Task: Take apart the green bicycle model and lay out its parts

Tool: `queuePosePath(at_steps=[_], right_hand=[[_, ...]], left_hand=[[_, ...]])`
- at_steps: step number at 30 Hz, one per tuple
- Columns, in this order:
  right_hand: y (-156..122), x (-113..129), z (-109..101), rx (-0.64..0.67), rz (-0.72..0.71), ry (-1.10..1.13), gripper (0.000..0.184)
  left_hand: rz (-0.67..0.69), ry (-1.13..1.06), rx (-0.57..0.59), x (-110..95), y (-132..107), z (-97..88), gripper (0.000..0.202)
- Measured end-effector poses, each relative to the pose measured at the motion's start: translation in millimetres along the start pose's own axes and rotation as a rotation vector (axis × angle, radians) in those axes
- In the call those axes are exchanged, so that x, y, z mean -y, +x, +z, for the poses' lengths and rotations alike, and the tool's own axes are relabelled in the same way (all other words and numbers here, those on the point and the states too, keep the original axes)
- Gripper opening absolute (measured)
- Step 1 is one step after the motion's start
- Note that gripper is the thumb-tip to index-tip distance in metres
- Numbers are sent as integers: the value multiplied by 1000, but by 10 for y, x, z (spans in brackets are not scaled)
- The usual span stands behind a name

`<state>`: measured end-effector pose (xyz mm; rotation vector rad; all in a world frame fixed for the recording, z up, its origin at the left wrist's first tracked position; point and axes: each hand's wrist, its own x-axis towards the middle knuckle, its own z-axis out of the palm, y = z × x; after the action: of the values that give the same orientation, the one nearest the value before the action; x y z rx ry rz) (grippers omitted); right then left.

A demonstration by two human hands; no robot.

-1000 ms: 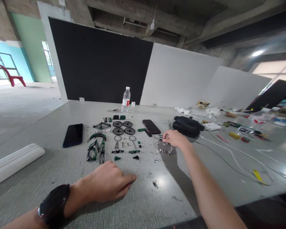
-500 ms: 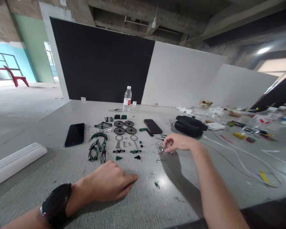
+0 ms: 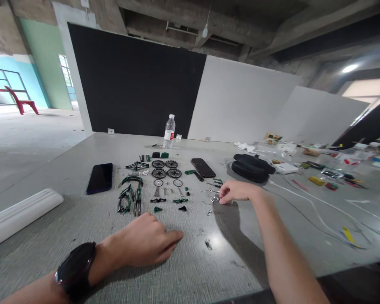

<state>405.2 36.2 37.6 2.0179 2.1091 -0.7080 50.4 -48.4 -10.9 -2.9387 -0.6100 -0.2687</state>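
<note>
My left hand (image 3: 148, 240) rests on the grey table with the index finger stretched out and the other fingers loosely curled. Nothing shows in it. Over a cluster of small silver metal parts (image 3: 214, 198), my right hand (image 3: 232, 192) has thumb and fingers pinched together at the tips; anything between them is hidden. Beyond my left hand lie model bicycle parts: spoked wheels (image 3: 158, 173), a green and black frame (image 3: 137, 166), curved green parts (image 3: 131, 181), handlebars (image 3: 158, 200) and small saddle-shaped pieces (image 3: 183, 209).
One phone (image 3: 99, 178) lies at the left, another phone (image 3: 203, 167) behind the parts. A water bottle (image 3: 169, 131) stands by the black panel. To the right are a black case (image 3: 252, 168), white cables (image 3: 307, 197) and mixed clutter. A white roll (image 3: 22, 215) lies far left.
My right hand has shifted slightly right among the silver parts, its fingertips lower and closer together. My left hand stays in place.
</note>
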Motion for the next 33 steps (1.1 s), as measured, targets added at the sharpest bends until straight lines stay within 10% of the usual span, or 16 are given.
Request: queuePosePath(at_steps=[12, 21, 27, 33], right_hand=[[58, 158, 58, -31, -122, 8, 21], [-91, 652, 124, -208, -412, 256, 31], [-136, 1188, 331, -162, -631, 396, 24], [-20, 859, 223, -468, -481, 379, 16]], left_hand=[[54, 27, -82, 12, 1, 21, 16], [-138, 303, -590, 568, -134, -310, 20], [-175, 340, -476, 586, -130, -278, 33], [-95, 183, -229, 320, -47, -116, 41]])
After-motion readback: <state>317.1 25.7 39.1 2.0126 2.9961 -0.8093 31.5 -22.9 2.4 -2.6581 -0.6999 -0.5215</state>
